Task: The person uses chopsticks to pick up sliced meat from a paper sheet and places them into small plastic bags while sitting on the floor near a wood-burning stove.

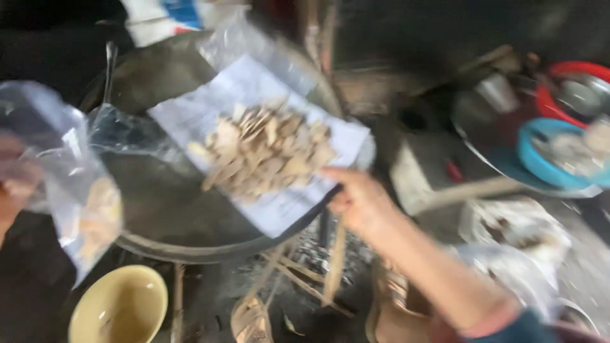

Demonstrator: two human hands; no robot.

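The right hand (357, 198) pinches the near right edge of a clear packet of pale dried slices (264, 152), held tilted over the dark wok (165, 216), its long axis running up-left from that hand. The left hand (16, 184), blurred, grips a second clear bag (76, 203) beyond the wok's left rim, above a yellow bowl (117, 308).

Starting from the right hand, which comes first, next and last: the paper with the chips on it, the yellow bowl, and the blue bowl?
1. Paper with pale chips: the right hand holds its edge, over the dark pan.
2. Blue bowl: off to the right, higher up.
3. Yellow bowl: lower left corner, farthest.
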